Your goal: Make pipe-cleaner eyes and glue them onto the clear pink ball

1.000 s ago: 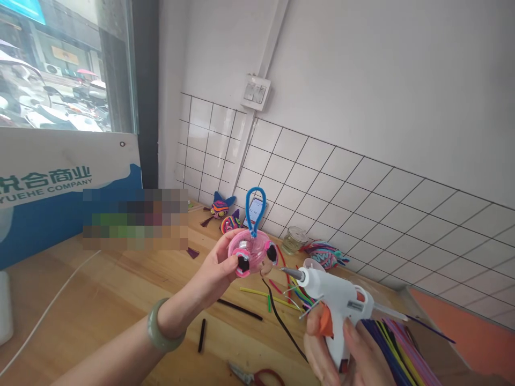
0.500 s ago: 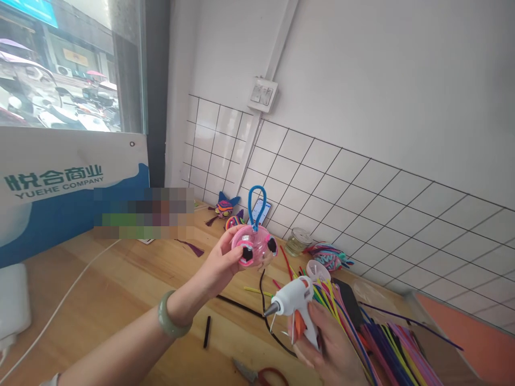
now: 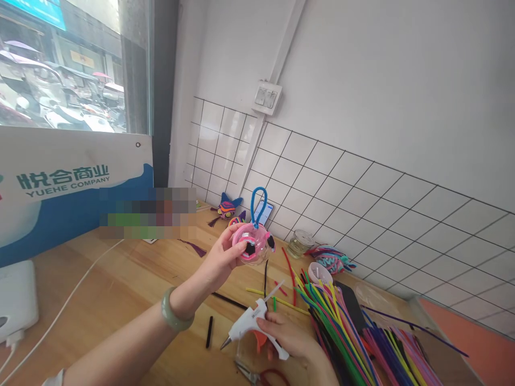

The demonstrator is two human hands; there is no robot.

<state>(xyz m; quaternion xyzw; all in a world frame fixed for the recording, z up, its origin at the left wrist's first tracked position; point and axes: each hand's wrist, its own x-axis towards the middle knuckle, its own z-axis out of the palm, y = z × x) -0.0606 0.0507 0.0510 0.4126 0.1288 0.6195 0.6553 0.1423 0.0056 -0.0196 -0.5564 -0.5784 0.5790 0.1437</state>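
Observation:
My left hand (image 3: pixel 225 254) grips a clear round ball ornament (image 3: pixel 258 257) by its pink fuzzy rim, thumb in front. Two black pieces edged in pink and pale blue sit on the ball, and a blue pipe-cleaner loop (image 3: pixel 252 206) stands up from its top. Lower and to the right, my right hand (image 3: pixel 284 329) is closed round the handle of a white hot glue gun (image 3: pixel 245 323). Its nozzle points down to the left, apart from the ornament. A glue stick (image 3: pixel 277 289) sticks out of the gun's back end.
Many coloured pipe cleaners (image 3: pixel 341 321) lie at right. Behind are a glass jar (image 3: pixel 300 244), a small pink bowl (image 3: pixel 319 273), a phone (image 3: pixel 264 213) and a blue-eared craft piece (image 3: pixel 229 206). A red-handled tool (image 3: pixel 273 376) lies at the front; a white cable (image 3: pixel 76 295) crosses the left side.
The glue gun has moved down and to the left, away from the ornament, and its nozzle now tips further down. The left hand keeps its hold; the ornament has turned slightly.

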